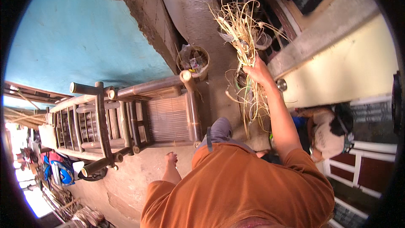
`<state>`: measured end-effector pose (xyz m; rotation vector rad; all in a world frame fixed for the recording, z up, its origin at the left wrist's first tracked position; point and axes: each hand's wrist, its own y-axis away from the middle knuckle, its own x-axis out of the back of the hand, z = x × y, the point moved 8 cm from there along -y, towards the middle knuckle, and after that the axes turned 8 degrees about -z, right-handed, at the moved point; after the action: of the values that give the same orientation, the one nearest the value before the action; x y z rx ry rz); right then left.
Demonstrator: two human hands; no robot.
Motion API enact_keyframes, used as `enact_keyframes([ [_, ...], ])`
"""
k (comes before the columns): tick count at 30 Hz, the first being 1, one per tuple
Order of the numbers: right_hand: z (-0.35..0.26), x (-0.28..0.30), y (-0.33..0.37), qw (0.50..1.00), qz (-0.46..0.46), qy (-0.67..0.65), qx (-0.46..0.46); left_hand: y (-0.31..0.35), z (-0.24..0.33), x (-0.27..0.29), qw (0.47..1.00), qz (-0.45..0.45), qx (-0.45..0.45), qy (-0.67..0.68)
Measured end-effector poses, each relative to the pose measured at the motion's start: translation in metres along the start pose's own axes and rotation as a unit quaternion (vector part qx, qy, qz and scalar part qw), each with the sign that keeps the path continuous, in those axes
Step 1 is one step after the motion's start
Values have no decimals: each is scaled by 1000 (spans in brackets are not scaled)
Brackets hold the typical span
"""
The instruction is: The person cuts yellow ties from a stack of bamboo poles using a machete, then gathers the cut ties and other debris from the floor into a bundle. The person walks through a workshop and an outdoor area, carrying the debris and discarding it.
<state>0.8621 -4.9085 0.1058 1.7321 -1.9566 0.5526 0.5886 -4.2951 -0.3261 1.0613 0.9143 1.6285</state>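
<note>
A blue bag (63,171) is resting near the left end of the bamboo bench (166,116). The left hand (171,159) is hanging beside the bench's near side, its fingers loosely curled, half open, holding nothing visible. A bin (206,58) is standing by the bench's far right corner. Right of the bench, a bundle of dry strips (242,38) is splaying from the right hand (258,74), whose fingers are closing firmly around it. Another person (329,137) is showing farther right of the bench.
</note>
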Motion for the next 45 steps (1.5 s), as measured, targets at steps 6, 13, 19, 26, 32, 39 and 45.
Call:
enact_keyframes([
  [6,40,19,-148,996,-65,-38,-52,-12,59,-79,999,0,21,30],
  [13,67,53,-333,997,-63,8,-32,-6,299,-248,930,-131,-169,-299],
  [19,98,68,-497,990,-92,-88,66,167,536,-334,830,-76,-163,-527],
  [26,117,59,-695,987,-157,-20,-14,309,817,-455,832,-255,-493,-9],
  [32,113,73,-851,983,-142,-84,85,462,1068,-546,413,-626,-559,354],
  [39,97,100,-980,989,-143,-26,-9,527,1233,-635,289,-822,-324,368],
  [45,46,52,-1117,975,-159,-15,157,513,1357,-628,257,-837,-290,387],
])
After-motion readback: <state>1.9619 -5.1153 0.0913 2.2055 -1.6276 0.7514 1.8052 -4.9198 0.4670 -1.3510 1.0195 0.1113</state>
